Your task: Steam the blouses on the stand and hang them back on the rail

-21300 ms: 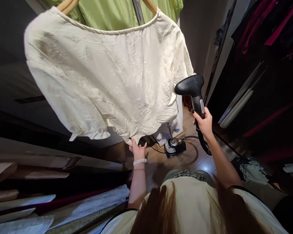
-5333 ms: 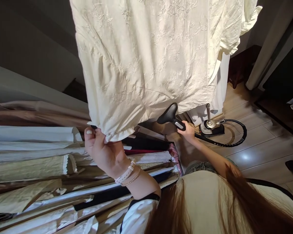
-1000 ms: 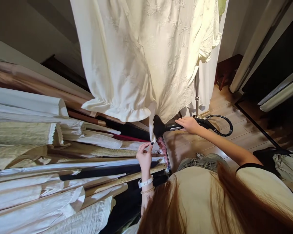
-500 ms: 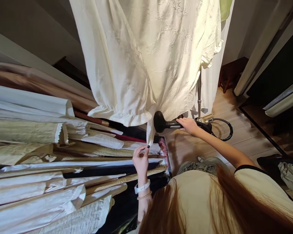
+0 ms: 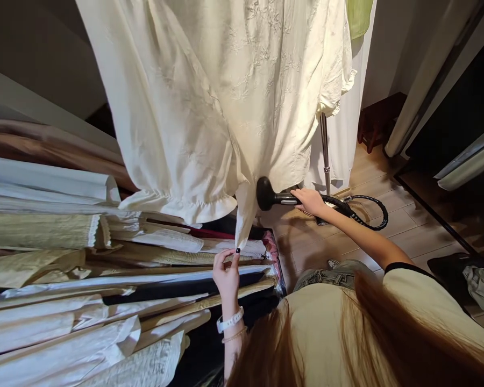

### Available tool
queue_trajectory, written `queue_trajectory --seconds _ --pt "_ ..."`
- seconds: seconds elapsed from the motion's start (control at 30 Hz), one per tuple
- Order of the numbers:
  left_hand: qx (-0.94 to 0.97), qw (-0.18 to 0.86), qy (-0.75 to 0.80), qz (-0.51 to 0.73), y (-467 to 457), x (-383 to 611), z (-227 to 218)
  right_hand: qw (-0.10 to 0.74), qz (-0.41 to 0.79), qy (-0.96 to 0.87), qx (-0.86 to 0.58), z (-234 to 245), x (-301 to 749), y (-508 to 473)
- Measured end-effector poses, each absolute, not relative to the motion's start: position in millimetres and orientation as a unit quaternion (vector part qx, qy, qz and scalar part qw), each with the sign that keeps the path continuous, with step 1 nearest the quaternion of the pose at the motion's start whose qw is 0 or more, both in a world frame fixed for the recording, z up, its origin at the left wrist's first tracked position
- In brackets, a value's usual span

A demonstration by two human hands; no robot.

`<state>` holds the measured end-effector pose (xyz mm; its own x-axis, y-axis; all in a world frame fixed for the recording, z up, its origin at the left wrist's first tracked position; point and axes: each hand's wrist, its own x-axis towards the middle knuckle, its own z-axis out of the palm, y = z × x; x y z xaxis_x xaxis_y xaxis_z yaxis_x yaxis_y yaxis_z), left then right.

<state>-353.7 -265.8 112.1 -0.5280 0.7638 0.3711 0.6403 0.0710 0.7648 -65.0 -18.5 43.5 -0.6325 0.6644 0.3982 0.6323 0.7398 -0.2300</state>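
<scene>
Gripping a steamer (image 5: 265, 194), right hand (image 5: 310, 203) hovers over the tan floor (image 5: 409, 236), left hand (image 5: 226, 275) pinching blouse (image 5: 258, 107) beside clothes (image 5: 44, 232)

A cream blouse (image 5: 262, 97) hung.
Left hand (image 5: 227, 275) pinched its lowest corner; right hand (image 5: 310, 203) held a black steamer (image 5: 265, 194) beside the blouse.

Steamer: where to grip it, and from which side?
Likely best by the slim handle, from the right, as the right hand has it: the handle lies nearly level, with the broad head at its left end, near the shirt.
</scene>
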Motion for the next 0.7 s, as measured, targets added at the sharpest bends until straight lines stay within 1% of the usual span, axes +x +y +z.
queue_trajectory --seconds 0.1,0.23,0.43,0.7 --pt "0.481 0.064 0.732 0.479 -268 -357 112 0.238 0.037 -0.911 -0.336 39 -67 -10" --pt "0.467 0.072 0.739 0.480 -270 -363 111 0.250 0.044 -0.897 -0.362 36 -72 0" --pt "0.444 0.076 0.748 0.487 -273 -376 113 0.255 0.051 -0.903 -0.341 37 -88 12" --pt "0.442 0.051 0.761 0.472 -282 -378 121 0.262 0.053 -0.902 -0.338 40 -91 30"
